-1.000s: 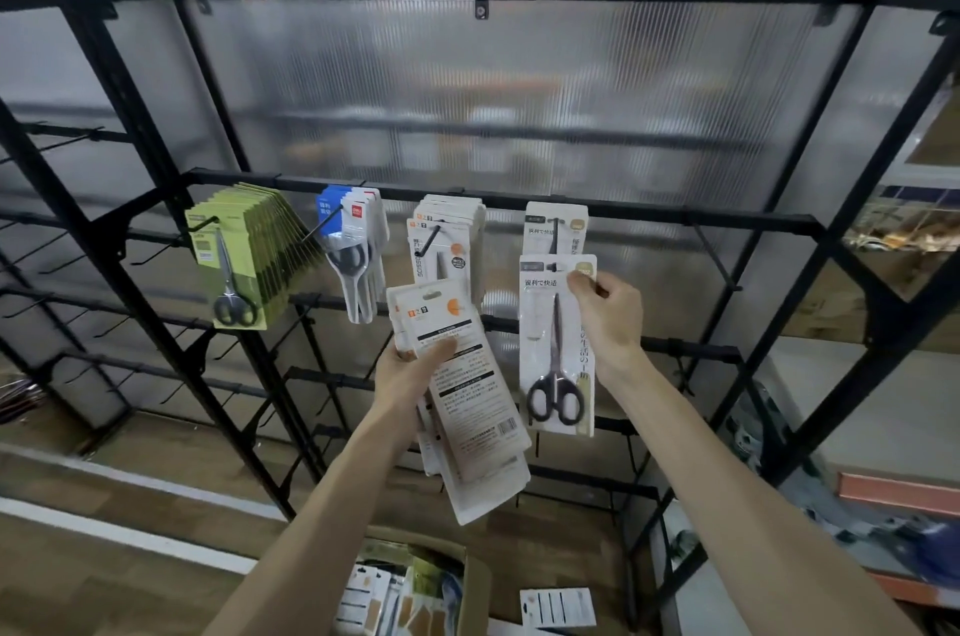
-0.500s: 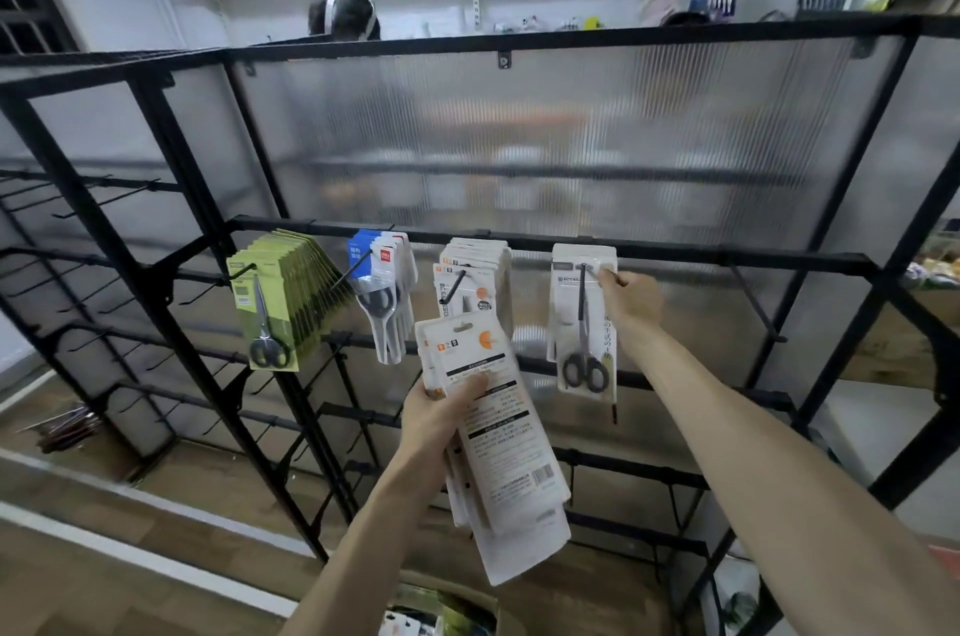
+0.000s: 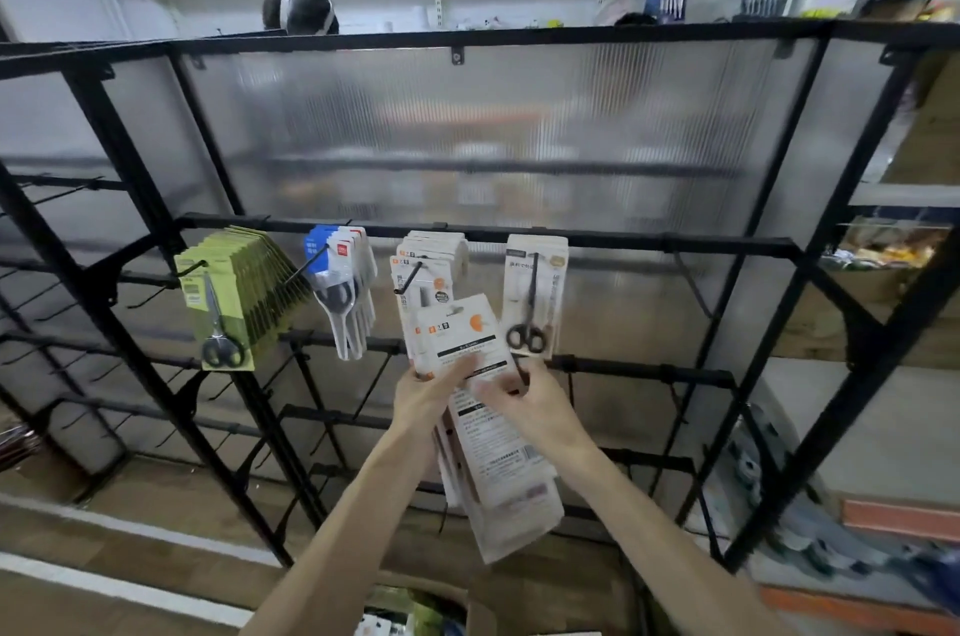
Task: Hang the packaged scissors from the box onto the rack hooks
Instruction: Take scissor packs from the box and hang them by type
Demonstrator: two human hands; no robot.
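A loose stack of packs (image 3: 511,490) could slide out and spill toward the box (image 3: 480,610) at 6 o'clock if the top pack (image 3: 465,331) is tugged free too fast. The left hand (image 3: 428,393) has its grip closed round the stack, just below centre. At its 3 o'clock, the right hand (image 3: 532,409) lays blurred fingers on it; whether they pinch cannot be told. The hooks (image 3: 410,277) lie at 12 o'clock.

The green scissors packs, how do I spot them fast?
Find the black rack and its rail holding four hanging bunches. The green scissors packs are the leftmost bunch, fanned out on their hook. Only they have green cards; the next bunch is blue.
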